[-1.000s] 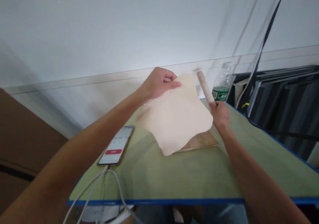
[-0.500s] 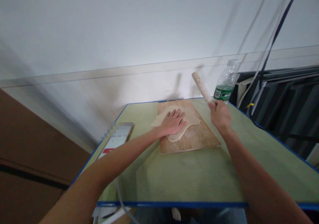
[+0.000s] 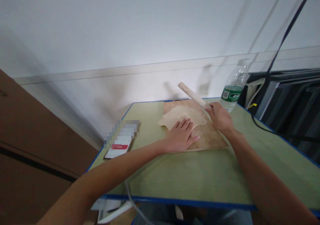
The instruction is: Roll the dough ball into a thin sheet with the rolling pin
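Observation:
A flat, uneven sheet of dough (image 3: 182,115) lies on a floured wooden board (image 3: 211,140). My left hand (image 3: 180,135) rests palm down with fingers spread, its fingertips on the near edge of the dough and its palm over the board's near part. In my right hand (image 3: 220,117) is one end of a wooden rolling pin (image 3: 192,94). The pin is raised and slants up to the left, above the right side of the board. Part of the dough's near edge is hidden under my left fingers.
A clear water bottle with a green label (image 3: 232,93) stands behind my right hand. A phone (image 3: 121,145) lies left of the board on the green, blue-edged table (image 3: 200,178). The wall rises just behind; dark panels (image 3: 295,98) stand at the right.
My left hand has slid back toward me, from the middle of the dough to its near edge. The rolling pin has tipped lower and to the left in my right hand. The view has shifted slightly.

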A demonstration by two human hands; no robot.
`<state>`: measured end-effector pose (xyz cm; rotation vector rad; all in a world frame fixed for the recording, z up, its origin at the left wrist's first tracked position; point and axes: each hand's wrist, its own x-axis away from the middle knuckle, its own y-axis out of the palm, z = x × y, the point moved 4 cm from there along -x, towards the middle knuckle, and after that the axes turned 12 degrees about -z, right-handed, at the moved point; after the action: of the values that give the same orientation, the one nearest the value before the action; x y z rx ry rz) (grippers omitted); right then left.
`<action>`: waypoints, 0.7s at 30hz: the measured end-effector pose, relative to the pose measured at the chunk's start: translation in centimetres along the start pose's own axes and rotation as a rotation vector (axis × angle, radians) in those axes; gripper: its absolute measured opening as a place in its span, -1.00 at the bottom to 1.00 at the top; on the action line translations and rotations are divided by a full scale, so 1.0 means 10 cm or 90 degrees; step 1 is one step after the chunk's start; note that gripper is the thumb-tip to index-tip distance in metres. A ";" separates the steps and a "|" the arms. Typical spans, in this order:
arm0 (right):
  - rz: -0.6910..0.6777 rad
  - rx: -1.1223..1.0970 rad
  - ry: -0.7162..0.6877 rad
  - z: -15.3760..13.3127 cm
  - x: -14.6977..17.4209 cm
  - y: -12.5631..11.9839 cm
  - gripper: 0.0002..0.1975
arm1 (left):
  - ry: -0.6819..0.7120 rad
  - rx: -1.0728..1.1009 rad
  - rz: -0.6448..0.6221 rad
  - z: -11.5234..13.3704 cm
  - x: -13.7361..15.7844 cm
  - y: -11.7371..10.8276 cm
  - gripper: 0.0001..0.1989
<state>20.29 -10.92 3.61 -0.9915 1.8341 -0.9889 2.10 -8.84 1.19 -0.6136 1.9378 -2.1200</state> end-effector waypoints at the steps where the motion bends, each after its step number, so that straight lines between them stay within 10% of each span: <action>1: -0.019 0.024 -0.039 -0.05 0.01 0.01 -0.67 | 0.008 0.002 -0.004 0.02 0.03 0.01 -0.29; 8: -0.173 0.163 -0.238 -0.39 0.12 0.12 -0.73 | 0.109 0.081 -0.028 0.02 0.31 -0.26 -0.47; 13: -0.182 0.154 -0.295 -0.45 0.12 0.14 -0.75 | -0.069 0.023 0.170 -0.44 0.28 -0.61 -0.64; 21: -0.107 0.199 -0.311 -0.51 0.11 0.20 -0.72 | -0.231 -0.033 0.080 -0.78 -0.11 -0.34 -0.48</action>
<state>14.83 -9.88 3.35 -1.0878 1.1717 -0.9896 0.09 -0.93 3.97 -0.8004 1.7824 -1.7463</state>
